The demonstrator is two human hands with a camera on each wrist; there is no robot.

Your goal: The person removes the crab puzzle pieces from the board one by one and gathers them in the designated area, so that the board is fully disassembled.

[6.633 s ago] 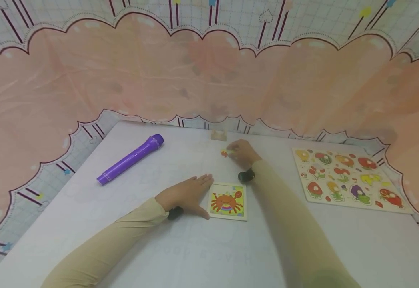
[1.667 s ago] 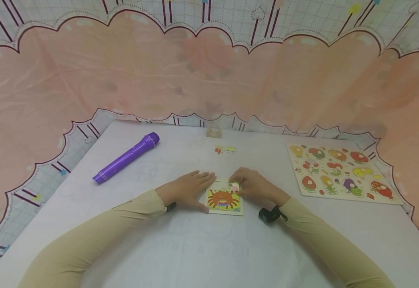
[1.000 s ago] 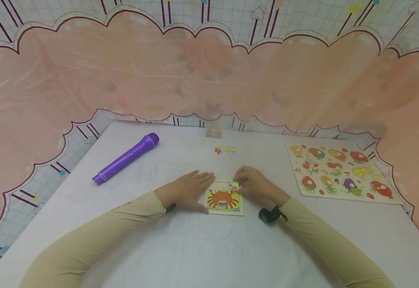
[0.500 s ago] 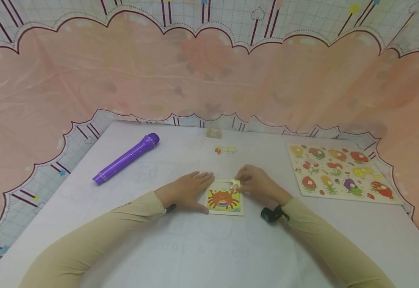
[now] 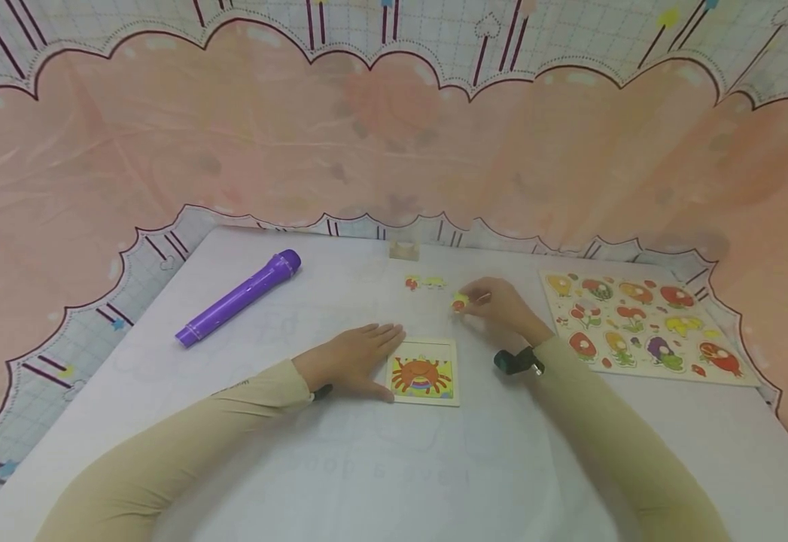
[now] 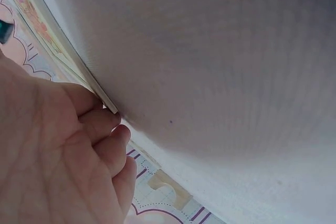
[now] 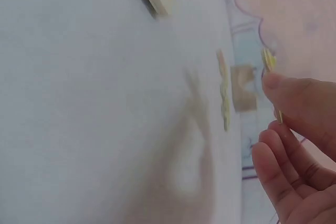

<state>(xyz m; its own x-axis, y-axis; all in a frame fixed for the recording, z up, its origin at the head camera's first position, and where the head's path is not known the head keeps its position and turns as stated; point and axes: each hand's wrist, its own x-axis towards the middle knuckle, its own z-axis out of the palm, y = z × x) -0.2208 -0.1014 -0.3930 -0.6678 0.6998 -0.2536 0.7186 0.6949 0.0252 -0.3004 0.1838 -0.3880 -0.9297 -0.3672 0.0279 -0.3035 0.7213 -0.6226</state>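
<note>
A small square puzzle board (image 5: pixel 427 349) lies on the white table; crab-picture pieces (image 5: pixel 423 378) fill its lower part, and a pale strip shows bare along its top. My left hand (image 5: pixel 356 363) rests spread along the board's left side, its fingertips right at the edge in the left wrist view. Up and to the right of the board, my right hand (image 5: pixel 504 307) pinches a yellow and red puzzle piece (image 5: pixel 459 302) between thumb and fingers. The right wrist view shows this piece (image 7: pixel 269 60) edge-on, above the table. Two loose puzzle pieces (image 5: pixel 433 283) lie joined or close together behind the board.
A purple toy microphone (image 5: pixel 239 297) lies at the left. The fruit-and-vegetable peg puzzle (image 5: pixel 647 324) sits at the right, near the right forearm. At the table's back edge stands a small tan notched block (image 5: pixel 403 251), before a pink patterned cloth (image 5: pixel 339 143).
The right hand first reached to the loose pieces, then worked a piece at the board's upper right corner. It has now lifted that piece away, up and right. The left hand stays put.
</note>
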